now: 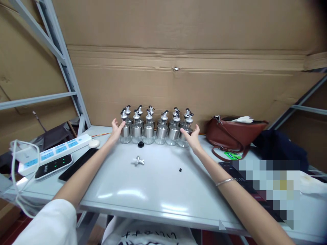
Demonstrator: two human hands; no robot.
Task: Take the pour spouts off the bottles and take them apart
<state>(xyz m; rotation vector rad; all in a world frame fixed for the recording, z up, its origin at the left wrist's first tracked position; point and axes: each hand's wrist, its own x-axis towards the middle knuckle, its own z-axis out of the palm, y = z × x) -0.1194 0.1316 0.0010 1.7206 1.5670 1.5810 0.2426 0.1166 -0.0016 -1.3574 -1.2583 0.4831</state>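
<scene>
**Left hand (118,129) and right hand (193,137) flanking the spouted bottles (149,129)**

Thumb and fingers of each hand are spread apart at the outer front bottles; firm contact cannot be told. The spouted bottles stand upright in two rows on the tabletop (153,187). Being apparently glass, they should prove stiff, slippery and breakable, likely moderate in weight; the steel sleeves (136,130) offer the best hold. A loose spout (138,161) and black stopper (141,144) lie nearer. Front bottles largely hide the rear row; a pixelated patch (270,183) masks the right.

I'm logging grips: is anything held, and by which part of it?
A hold cannot be told: the left hand and right hand bracket the row of bottles at its ends.
</scene>
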